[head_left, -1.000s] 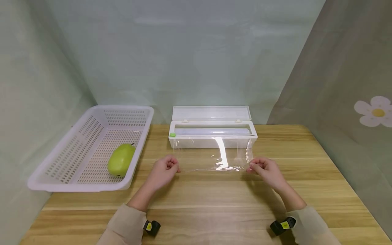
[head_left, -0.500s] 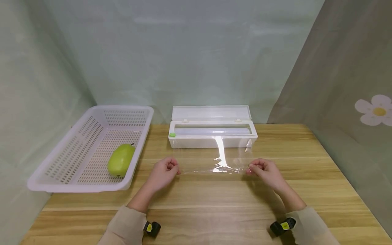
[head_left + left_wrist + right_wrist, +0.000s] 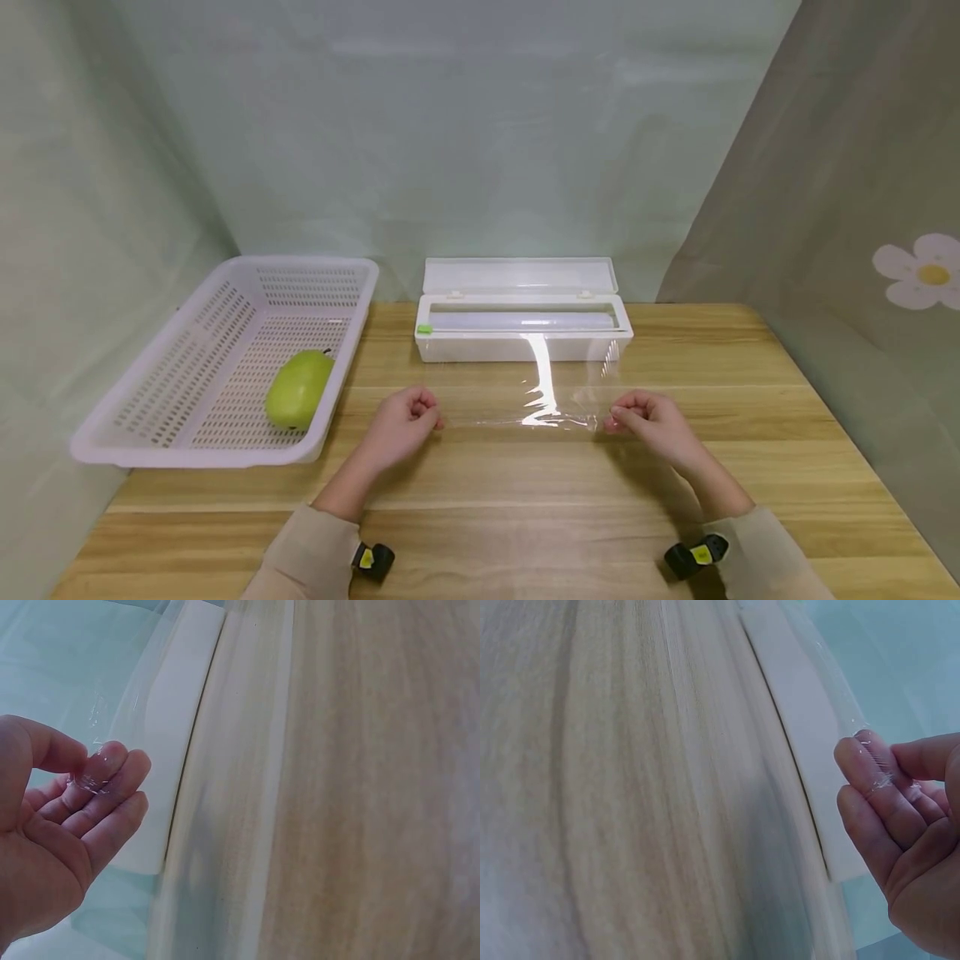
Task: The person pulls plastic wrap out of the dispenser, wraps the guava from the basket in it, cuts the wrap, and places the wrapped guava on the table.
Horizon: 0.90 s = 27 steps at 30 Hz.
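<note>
A sheet of clear plastic wrap stretches from the white wrap dispenser box toward the person. My left hand pinches its near left corner between thumb and fingers; the left wrist view shows crinkled film at the fingertips. At the near right corner, my right hand pinches the film the same way, with creased wrap over its fingertips in the right wrist view. The box's lid stands raised, and the wrap roll lies inside. A green slider sits at the box's left front edge.
A white perforated plastic basket stands at the left of the wooden table. A green pear-like fruit lies inside it. Grey-green cloth hangs behind the table and along both sides.
The near edge of the wrap has come slightly closer to the person, both hands still pinching its corners. The box, basket and fruit stay in place.
</note>
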{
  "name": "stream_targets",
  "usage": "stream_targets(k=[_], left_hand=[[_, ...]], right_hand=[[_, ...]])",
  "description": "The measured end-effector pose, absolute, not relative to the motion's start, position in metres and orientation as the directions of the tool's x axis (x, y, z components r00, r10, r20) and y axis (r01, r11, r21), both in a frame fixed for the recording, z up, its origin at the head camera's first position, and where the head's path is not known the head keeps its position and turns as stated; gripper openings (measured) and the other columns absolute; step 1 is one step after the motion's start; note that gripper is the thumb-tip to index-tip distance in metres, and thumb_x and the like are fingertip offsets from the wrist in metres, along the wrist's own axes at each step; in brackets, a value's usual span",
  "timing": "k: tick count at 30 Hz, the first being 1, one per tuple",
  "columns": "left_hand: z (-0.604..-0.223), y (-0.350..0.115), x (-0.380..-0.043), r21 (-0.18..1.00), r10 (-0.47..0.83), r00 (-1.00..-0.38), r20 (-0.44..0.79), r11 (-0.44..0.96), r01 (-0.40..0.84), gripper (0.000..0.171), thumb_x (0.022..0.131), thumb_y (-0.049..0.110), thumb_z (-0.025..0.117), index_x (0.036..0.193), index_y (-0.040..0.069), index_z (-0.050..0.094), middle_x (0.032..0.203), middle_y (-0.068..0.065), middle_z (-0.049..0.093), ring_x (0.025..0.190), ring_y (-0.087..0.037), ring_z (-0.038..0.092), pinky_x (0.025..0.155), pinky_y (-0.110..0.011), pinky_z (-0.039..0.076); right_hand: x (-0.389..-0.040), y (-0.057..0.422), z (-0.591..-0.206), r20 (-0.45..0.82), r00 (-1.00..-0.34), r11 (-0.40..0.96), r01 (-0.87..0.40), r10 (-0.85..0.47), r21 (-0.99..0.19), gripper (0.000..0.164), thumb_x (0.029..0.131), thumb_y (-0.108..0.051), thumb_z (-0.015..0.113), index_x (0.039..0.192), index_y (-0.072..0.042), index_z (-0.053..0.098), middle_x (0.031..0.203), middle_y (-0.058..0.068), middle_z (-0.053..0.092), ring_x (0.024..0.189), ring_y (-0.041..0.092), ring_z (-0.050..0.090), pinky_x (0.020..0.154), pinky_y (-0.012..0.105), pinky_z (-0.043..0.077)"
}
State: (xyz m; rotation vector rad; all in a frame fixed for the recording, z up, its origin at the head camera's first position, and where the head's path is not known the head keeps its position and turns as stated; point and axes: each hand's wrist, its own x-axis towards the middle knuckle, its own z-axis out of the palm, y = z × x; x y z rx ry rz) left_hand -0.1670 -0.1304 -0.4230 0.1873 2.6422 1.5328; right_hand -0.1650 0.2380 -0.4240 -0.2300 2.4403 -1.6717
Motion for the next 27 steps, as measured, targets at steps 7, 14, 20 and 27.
stream_targets(k=[7,14,20,27], left_hand=[[-0.4246,-0.1293,-0.1656,0.877,0.166,-0.986,-0.015,0.475,0.066,0.004,0.084,0.008,0.054,0.081,0.005,0.056,0.072,-0.010,0.064,0.063,-0.018,0.057,0.053,-0.024,0.043],[-0.4247,-0.1348,-0.1639,0.895,0.139,-0.989,-0.050,0.445,0.018,0.008,0.086,0.008,0.055,0.085,0.002,0.058,0.072,-0.011,0.065,0.072,-0.023,0.063,0.059,-0.025,0.044],[-0.4220,-0.1355,-0.1619,0.888,0.132,-0.990,-0.041,0.460,0.025,0.006,0.085,0.008,0.055,0.082,0.003,0.058,0.070,-0.010,0.064,0.068,-0.022,0.061,0.058,-0.025,0.044],[-0.4195,-0.1322,-0.1622,0.857,0.127,-0.992,-0.016,0.513,0.052,0.004,0.083,0.007,0.056,0.082,0.004,0.059,0.066,-0.003,0.056,0.058,-0.014,0.050,0.051,-0.023,0.041]], right_hand=[[-0.1616,0.2399,-0.4242,-0.081,-0.970,0.374,-0.012,-0.231,-0.927,0.027,0.089,-0.013,0.054,0.095,0.013,0.055,0.079,0.010,0.067,0.080,0.023,0.066,0.072,0.028,0.052],[-0.1595,0.2398,-0.4243,-0.060,-0.963,0.377,-0.045,-0.263,-0.925,0.024,0.090,-0.011,0.052,0.093,0.012,0.056,0.079,0.014,0.067,0.077,0.022,0.066,0.072,0.031,0.053],[-0.1581,0.2390,-0.4220,-0.037,-0.956,0.382,-0.081,-0.291,-0.921,0.022,0.089,-0.010,0.052,0.092,0.011,0.056,0.079,0.017,0.066,0.076,0.021,0.066,0.072,0.033,0.053],[-0.1587,0.2409,-0.4186,-0.044,-0.943,0.379,-0.089,-0.329,-0.921,0.022,0.089,-0.010,0.054,0.091,0.011,0.056,0.080,0.020,0.065,0.077,0.025,0.065,0.071,0.036,0.053]])
